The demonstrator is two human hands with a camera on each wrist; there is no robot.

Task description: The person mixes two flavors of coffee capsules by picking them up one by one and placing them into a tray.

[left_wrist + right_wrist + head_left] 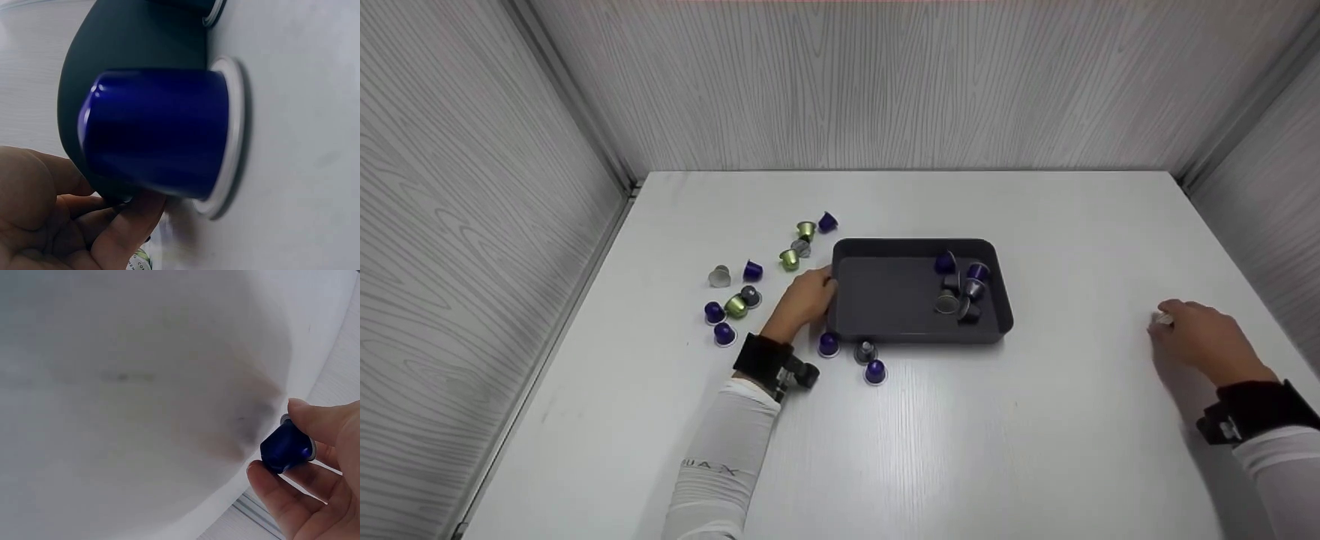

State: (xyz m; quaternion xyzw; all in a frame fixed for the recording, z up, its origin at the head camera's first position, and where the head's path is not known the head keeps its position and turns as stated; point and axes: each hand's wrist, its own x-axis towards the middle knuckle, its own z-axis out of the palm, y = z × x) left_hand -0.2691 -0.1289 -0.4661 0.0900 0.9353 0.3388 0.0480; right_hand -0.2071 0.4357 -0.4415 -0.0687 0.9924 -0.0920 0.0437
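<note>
My left hand (804, 298) pinches the left wall of a dark grey tray (885, 337), thumb at the rim and fingers below it in the left wrist view. Close by that wrist, a blue coffee capsule (157, 129) stands upright on the table beside the tray's near left corner. Far to the right, my right hand (1211, 341) holds another blue coffee capsule (287, 447) between thumb and fingertips, low over the table. Inside the tray's right half lie several capsules, among them a purple-blue one (945, 262) and a silver-rimmed one (946, 302).
Left of the tray, purple-blue (753, 271), green (736, 306) and grey capsules (720, 276) are scattered. A grey capsule (866, 352) and a purple-blue one (875, 372) stand before its near edge. Wood-patterned panels (840, 90) wall the white table at the back and sides.
</note>
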